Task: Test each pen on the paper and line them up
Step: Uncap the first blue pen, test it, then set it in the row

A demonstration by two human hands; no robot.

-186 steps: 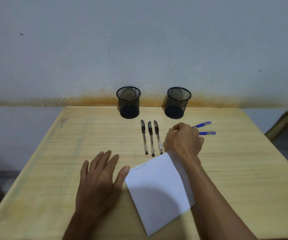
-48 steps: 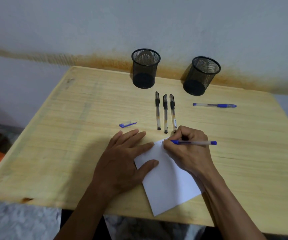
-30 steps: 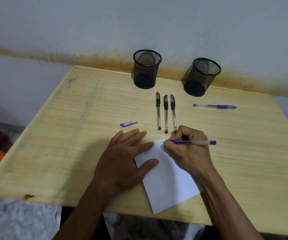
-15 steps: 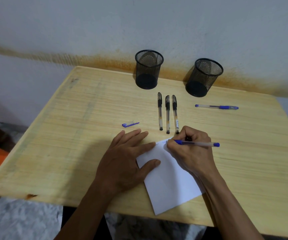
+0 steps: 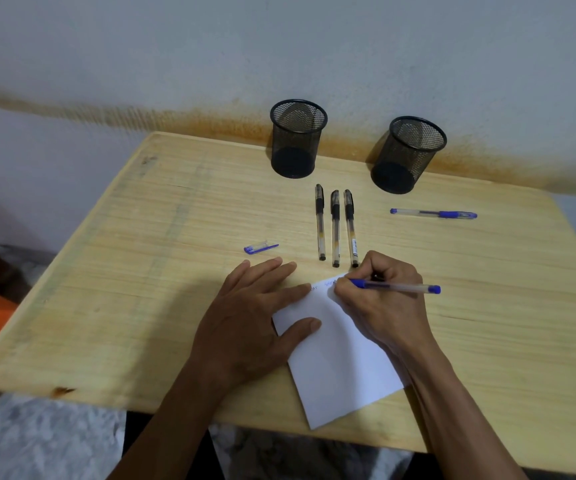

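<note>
Pens are getting tested: the right hand is gripping a blue pen and scribbling on the paper that the flat, released left hand is pinning, with three black pens lying lined up and another blue pen waiting apart, seemingly untested.

The right hand grips a blue pen, tip on the paper just past its fingertips; the left hand lies flat, fingers (spread) pinning the paper's edge; three black pens lie beyond the fingers.
</note>
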